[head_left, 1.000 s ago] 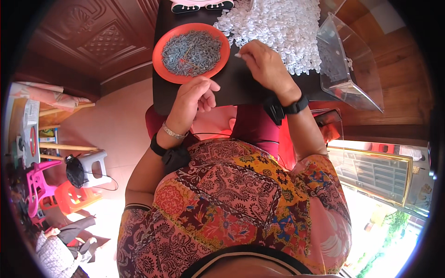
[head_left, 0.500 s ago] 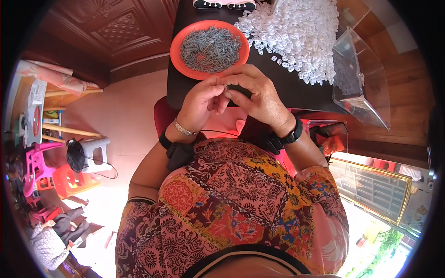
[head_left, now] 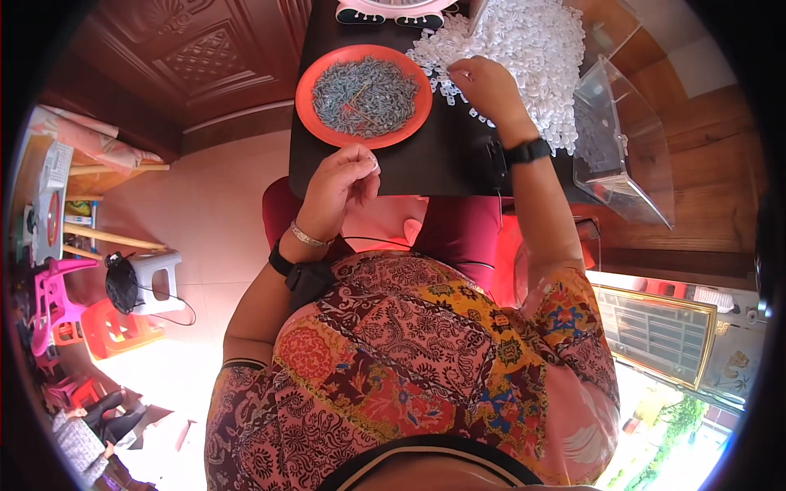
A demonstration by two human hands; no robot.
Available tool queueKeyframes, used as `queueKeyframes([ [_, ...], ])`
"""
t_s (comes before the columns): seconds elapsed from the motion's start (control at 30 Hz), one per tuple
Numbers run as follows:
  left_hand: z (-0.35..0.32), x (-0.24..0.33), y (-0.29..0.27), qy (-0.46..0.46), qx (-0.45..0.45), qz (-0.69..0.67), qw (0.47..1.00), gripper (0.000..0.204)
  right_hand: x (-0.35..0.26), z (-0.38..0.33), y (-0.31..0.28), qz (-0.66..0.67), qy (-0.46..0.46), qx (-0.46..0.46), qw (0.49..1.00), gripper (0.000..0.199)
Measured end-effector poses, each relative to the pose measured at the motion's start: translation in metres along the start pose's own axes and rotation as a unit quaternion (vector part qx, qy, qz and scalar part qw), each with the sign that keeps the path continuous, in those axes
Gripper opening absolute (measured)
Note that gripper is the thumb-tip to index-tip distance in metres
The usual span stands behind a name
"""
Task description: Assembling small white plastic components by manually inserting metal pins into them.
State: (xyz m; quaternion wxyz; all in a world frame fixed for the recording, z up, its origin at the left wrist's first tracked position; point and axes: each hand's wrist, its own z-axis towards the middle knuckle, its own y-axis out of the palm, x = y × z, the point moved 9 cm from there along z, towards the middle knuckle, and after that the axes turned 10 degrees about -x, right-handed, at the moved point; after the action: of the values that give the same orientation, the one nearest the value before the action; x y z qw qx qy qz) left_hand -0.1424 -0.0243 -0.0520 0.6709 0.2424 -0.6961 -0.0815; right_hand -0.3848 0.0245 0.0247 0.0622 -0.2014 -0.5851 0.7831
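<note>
My left hand (head_left: pixel 340 184) is at the table's near edge, below the orange plate. Its thumb and forefinger pinch a small white plastic piece (head_left: pixel 374 164). Over the near left side of a heap of small white plastic pieces (head_left: pixel 536 61), my right hand (head_left: pixel 489 88) reaches with its fingers curled together. Whatever its fingertips hold is hidden. The orange plate (head_left: pixel 306 114) bears a pile of small grey screw-like parts (head_left: pixel 364 94) with a thin yellowish stick among them.
The table (head_left: pixel 442 164) is black. Along its right side stands a clear plastic box (head_left: pixel 610 131). A pink object with small black shoe-shaped feet (head_left: pixel 389 15) is at the far edge. Plastic stools (head_left: pixel 155 282) stand on the floor to the left, and a person (head_left: pixel 82 446) sits farther off.
My right hand has parted from the left and moved away and to the right, to the white heap. My left hand has shifted slightly left and nearer, still with its fingers pinched.
</note>
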Motion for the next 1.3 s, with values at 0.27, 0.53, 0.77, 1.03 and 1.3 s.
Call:
queueKeyframes([
  [0.27, 0.0, -0.003, -0.001, -0.014, 0.006, -0.015, 1.0, 0.015, -0.011, 0.043, 0.038, -0.071, -0.016, -0.1, 0.992, 0.02],
  [0.53, 0.001, -0.004, -0.004, -0.007, 0.005, 0.001, 1.0, 0.016, -0.039, 0.029, 0.012, -0.146, -0.05, -0.028, 0.988, 0.015],
  [0.77, 0.001, -0.003, -0.004, -0.009, 0.014, 0.005, 1.0, 0.015, -0.107, 0.004, 0.032, -0.037, -0.183, -0.078, 0.979, 0.012],
  [1.03, -0.001, 0.002, -0.007, -0.007, 0.016, 0.022, 1.0, 0.015, -0.107, 0.006, 0.025, -0.038, -0.138, -0.023, 0.989, 0.017],
  [1.3, 0.001, 0.034, 0.0, 0.039, 0.024, 0.087, 0.995, 0.019, -0.111, -0.004, 0.011, 0.03, -0.153, 0.041, 0.987, 0.017],
])
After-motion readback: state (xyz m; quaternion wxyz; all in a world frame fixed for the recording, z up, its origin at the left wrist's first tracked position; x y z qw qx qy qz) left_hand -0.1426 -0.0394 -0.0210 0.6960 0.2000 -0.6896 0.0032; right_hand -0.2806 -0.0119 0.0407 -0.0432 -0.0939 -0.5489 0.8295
